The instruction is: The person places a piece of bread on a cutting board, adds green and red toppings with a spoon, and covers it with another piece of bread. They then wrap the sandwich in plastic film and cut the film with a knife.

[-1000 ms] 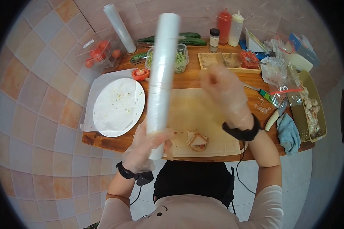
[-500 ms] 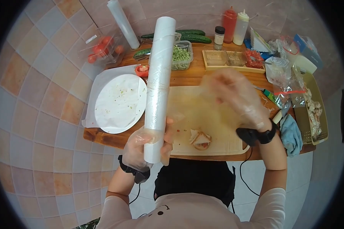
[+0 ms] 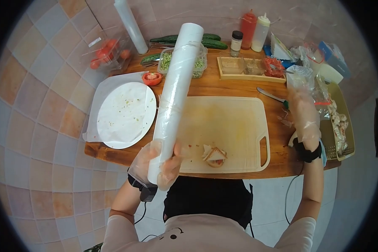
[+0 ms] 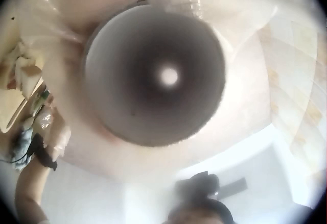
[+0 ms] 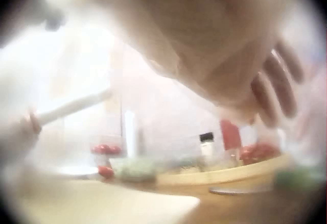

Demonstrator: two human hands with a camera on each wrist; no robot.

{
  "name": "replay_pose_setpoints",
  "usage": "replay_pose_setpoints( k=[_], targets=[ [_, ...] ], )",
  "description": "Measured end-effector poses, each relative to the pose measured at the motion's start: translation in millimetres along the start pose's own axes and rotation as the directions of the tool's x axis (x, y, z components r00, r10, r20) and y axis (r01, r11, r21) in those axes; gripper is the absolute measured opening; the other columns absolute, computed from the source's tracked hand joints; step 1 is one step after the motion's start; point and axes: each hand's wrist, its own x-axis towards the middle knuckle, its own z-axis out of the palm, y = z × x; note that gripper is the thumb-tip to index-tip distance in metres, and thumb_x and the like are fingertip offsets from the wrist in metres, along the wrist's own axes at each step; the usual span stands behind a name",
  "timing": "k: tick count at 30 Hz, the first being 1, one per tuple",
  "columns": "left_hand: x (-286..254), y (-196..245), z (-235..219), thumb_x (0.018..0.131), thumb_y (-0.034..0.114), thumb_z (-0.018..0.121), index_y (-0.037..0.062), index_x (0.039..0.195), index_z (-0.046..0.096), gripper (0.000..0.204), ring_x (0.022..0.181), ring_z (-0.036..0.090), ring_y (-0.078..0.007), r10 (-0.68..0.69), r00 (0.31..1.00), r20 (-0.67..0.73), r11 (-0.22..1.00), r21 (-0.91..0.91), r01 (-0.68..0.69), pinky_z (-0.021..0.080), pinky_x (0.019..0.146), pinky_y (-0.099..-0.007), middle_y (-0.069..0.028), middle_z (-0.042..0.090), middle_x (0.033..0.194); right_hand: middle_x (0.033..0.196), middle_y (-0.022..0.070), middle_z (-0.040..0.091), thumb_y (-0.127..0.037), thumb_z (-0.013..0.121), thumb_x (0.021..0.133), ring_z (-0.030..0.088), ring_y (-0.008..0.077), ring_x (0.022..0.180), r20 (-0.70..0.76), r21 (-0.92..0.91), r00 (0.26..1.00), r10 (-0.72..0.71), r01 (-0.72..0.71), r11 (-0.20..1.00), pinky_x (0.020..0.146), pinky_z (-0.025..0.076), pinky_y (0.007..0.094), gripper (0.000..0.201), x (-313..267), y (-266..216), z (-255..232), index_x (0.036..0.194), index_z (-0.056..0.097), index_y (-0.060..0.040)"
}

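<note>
My gloved left hand [image 3: 142, 161] grips the lower end of a roll of plastic wrap [image 3: 176, 92], which slants up over the cutting board [image 3: 243, 126]. Seen from the left wrist, the roll's hollow core [image 4: 115, 76] faces the camera. A small cut piece of sandwich [image 3: 216, 157] sits near the board's front edge. My right hand [image 3: 304, 115], also gloved and blurred, is over the right side of the table near a green-handled knife [image 3: 271, 95]. Its fingers [image 5: 281, 89] stretch out with nothing held in the right wrist view.
A paper-lined white plate [image 3: 152, 110] lies left. Behind are a cut tomato [image 3: 151, 78], a tub of chopped greens [image 3: 199, 67], cucumbers [image 3: 214, 43], a wooden condiment tray [image 3: 252, 77], sauce bottles [image 3: 248, 29] and another roll [image 3: 131, 27]. A basket [image 3: 352, 134] stands far right.
My right hand has moved from above the cutting board to the right side of the table. The roll in my left hand now tilts further to the right at its top.
</note>
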Motion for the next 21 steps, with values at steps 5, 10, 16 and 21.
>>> replay_pose_setpoints(
  k=[5,10,16,21],
  targets=[
    [-1,1,-6,0.088,0.045,0.072,-0.0043,0.112,0.059,0.056,0.056,0.061,-0.0208,-0.031,0.999,0.014,0.991,0.133,0.029,0.051,0.050,-0.0310,-0.0102,0.060,0.071,0.102,0.0115,0.070,-0.033,0.073,0.092,0.068,0.0307,0.085,-0.169,0.803,0.983,-0.076,0.182,0.567,0.077,0.054,0.0382,0.043,23,-78,-55,0.116,0.065,0.0024],
    [-2,3,0,0.082,0.044,0.077,-0.0062,0.112,0.059,0.061,0.053,0.060,-0.0189,-0.133,0.988,-0.073,0.963,0.226,0.146,0.051,0.048,-0.0292,-0.0110,0.061,0.071,0.088,0.0147,0.067,-0.031,0.071,0.094,0.064,0.0301,0.076,0.027,0.953,0.985,-0.170,0.026,0.301,0.070,0.051,0.0379,0.033,62,-127,-76,0.102,0.068,0.0008],
    [-6,7,11,0.080,0.040,0.078,-0.0078,0.117,0.057,0.065,0.053,0.060,-0.0176,-0.072,0.988,-0.138,0.959,0.264,0.107,0.050,0.047,-0.0281,-0.0120,0.062,0.072,0.078,0.0108,0.061,-0.018,0.062,0.095,0.062,0.0296,0.070,-0.501,0.673,0.831,-0.241,0.549,0.496,0.063,0.050,0.0400,0.014,74,-141,-37,0.089,0.064,-0.0056],
    [-7,-6,36,0.078,0.032,0.079,-0.0104,0.123,0.052,0.068,0.047,0.058,-0.0207,0.029,0.976,-0.215,0.974,0.225,0.020,0.050,0.045,-0.0318,-0.0139,0.060,0.070,0.077,0.0090,0.060,-0.014,0.063,0.090,0.062,0.0304,0.071,-0.505,0.379,0.754,-0.421,0.632,0.676,0.062,0.051,0.0425,0.008,56,-143,-51,0.083,0.061,-0.0105]
  ],
)
